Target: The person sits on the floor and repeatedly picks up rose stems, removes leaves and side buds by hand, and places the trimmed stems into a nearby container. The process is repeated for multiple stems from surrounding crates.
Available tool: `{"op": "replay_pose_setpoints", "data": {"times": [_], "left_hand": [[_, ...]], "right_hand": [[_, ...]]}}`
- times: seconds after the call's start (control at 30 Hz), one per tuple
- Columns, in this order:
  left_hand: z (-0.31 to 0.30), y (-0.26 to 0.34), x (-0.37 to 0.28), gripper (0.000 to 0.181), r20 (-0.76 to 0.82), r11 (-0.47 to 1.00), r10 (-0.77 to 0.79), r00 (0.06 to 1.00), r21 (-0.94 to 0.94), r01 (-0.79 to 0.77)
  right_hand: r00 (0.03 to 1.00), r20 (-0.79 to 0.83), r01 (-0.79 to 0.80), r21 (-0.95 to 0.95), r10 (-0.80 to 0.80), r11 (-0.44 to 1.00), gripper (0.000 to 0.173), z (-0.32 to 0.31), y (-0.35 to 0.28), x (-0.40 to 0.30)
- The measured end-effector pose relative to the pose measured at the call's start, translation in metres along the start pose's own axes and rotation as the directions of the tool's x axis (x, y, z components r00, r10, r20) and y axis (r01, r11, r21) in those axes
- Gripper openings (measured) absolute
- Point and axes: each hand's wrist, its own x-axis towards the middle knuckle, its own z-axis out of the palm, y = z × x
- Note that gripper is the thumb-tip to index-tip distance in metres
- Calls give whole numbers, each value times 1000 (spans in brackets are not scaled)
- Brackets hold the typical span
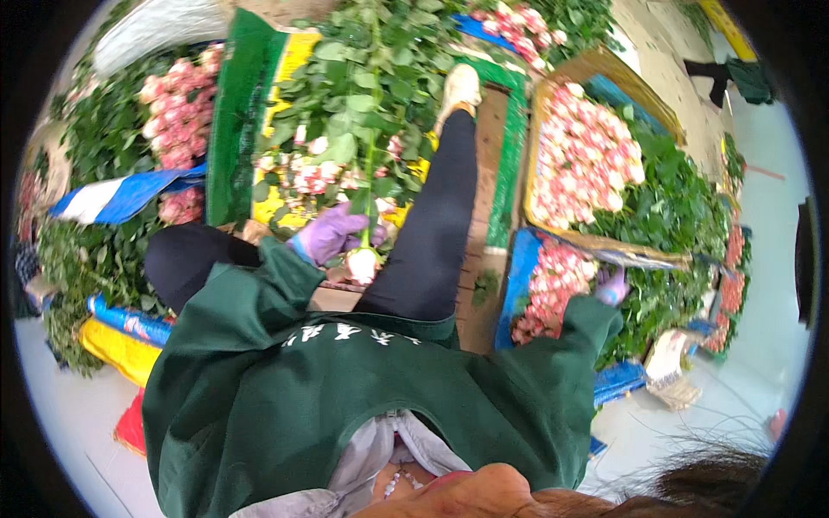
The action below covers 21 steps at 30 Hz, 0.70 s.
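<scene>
My left hand (333,234), in a purple glove, is closed around the stem of a rose, just behind its bloom. That pale pink-white rose (363,264) points toward my body, its long leafy stem running away from me. Beneath it, more leafy roses (317,173) lie over a yellow sheet (269,210) between my legs. Out to the right, my right hand (612,286), also gloved in purple, reaches among green stems beside a bunch of pink roses (557,285). Its fingers are partly hidden, and whether it grips a stem is unclear.
A large bunch of pink-white roses (583,155) in a wrapper lies at the upper right. Pink roses (181,110) are piled at the left, past a green panel (236,123). A green frame (511,162) stands beyond my leg. Blue and yellow wrappers (120,349) lie at lower left.
</scene>
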Motion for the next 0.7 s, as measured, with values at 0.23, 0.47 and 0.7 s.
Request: {"op": "replay_pose_setpoints", "data": {"times": [0.23, 0.47, 0.7], "left_hand": [[34, 9, -22, 27, -276, 699, 179, 944, 711, 75], [5, -6, -34, 68, -207, 740, 319, 925, 664, -106], [29, 56, -99, 45, -278, 789, 602, 749, 354, -502]], "right_hand": [[538, 836, 354, -107, -109, 929, 40, 75, -69, -336], [230, 814, 727, -508, 533, 462, 58, 225, 0, -430], [-151, 986, -144, -95, 73, 985, 31, 227, -9, -444]]}}
